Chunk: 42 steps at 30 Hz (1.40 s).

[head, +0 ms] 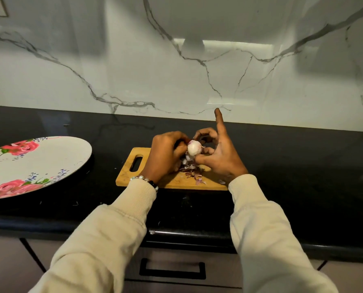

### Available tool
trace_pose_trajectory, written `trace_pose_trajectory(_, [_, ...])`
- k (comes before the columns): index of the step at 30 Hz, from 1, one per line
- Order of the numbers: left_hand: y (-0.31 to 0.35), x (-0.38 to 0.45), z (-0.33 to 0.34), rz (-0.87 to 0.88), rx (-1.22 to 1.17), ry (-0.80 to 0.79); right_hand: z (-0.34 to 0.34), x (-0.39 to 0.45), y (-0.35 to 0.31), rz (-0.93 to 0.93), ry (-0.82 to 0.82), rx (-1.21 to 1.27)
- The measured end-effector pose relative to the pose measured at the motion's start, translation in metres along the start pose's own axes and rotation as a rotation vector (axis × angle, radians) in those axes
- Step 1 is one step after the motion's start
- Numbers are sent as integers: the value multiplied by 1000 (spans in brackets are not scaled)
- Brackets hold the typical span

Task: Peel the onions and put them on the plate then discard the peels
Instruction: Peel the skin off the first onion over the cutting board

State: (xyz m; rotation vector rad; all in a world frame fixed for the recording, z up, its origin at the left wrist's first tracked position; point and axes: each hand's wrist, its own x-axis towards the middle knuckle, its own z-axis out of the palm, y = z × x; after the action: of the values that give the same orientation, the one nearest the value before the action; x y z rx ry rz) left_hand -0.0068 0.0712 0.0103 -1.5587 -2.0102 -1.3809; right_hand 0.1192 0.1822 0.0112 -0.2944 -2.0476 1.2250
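A small pale onion (193, 148), mostly bare of skin, is held between both hands above a wooden cutting board (127, 172). My left hand (165, 157) grips its left side. My right hand (218, 154) pinches its right side with thumb and fingers, the index finger sticking straight up. Purple peels (192, 171) lie in a small heap on the board under the onion. A round white plate (55, 157) with pink roses lies on the counter to the left, with no onion visible on the part in view.
The black counter (303, 166) runs along a white marble backsplash (197, 70). Small peel scraps dot the counter in front of the board. Below the counter edge is a drawer with a black handle (172, 270).
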Motion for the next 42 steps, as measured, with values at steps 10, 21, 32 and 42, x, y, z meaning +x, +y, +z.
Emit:
trace_pose_trajectory(10, [4,0,-2,-130,-248,-35,-4,2,0,-5,12,51])
trace_pose_trajectory(21, [9,-2,-5,-100,-105,-70,-1,-1,-4,-83,-89,-181])
trace_pose_trajectory(32, [6,1,-2,-213,-331,19,0,-1,-6,-49,6,106])
trace_pose_trajectory(42, [24,-1,-4,-341,-905,62,0,5,-5,110,102,609])
